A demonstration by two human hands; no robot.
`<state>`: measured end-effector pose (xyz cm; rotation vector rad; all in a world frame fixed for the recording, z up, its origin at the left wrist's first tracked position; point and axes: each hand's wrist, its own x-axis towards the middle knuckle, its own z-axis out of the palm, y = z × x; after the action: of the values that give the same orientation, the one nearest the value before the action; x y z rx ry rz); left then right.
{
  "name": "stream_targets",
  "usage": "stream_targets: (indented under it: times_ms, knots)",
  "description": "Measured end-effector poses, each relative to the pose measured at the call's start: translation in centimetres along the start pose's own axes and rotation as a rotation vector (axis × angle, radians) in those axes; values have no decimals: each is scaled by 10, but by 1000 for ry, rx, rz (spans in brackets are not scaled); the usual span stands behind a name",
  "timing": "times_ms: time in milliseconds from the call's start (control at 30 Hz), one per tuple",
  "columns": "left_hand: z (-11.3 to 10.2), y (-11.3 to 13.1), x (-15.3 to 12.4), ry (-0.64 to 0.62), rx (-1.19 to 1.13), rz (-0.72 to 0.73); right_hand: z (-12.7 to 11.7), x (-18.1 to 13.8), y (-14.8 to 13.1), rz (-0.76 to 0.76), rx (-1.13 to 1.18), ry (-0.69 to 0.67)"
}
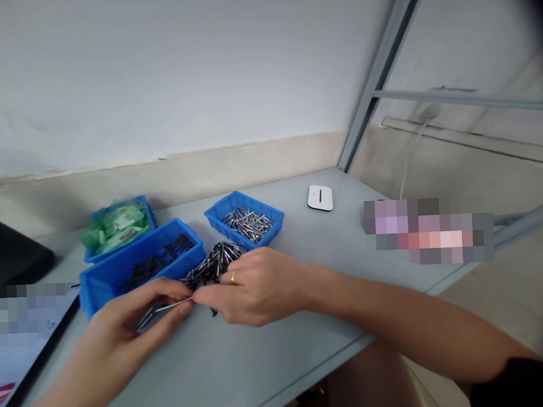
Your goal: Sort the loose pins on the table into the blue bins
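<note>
Just left of lower centre in the head view, the left hand (110, 336) pinches a slim metal piece (170, 305) between thumb and forefinger. The right hand (257, 288) meets its end with curled fingertips; whether they are closed on it, I cannot tell. Work this small seems best done with the left pinch firm and close to the end, the right fingertips making only light movements. Right behind the fingers, around the centre, lies a loose pile of dark and silver pins (215, 263), so keeping the wrists slightly raised would avoid scattering it. Left of it, the long blue bin (90, 295) holds dark pieces (152, 268); above, the smaller blue bin (223, 226) holds silver pins (249, 225). Keeping those kinds unmixed looks sensible.
</note>
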<state>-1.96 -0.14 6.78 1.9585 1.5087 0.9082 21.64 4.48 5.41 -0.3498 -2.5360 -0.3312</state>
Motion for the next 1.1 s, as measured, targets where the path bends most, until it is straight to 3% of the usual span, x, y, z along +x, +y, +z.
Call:
stream_targets:
  times_ms: [167,467,567,800,1100]
  knots:
    - [1,2,-2,5,-42,-17,2,-2,0,2,-2,38]
    - [-2,-14,-1,-77,-107,53,0,0,1,-10,21,-58]
    - [-2,-16,-1,-37,-107,39,-1,0,1,-19,20,-72]
    - [-5,-11,7,-23,56,311,-1,0,0,1,17,-32]
    - [-4,-12,10,-53,105,360,-3,0,-1,4,18,-62]
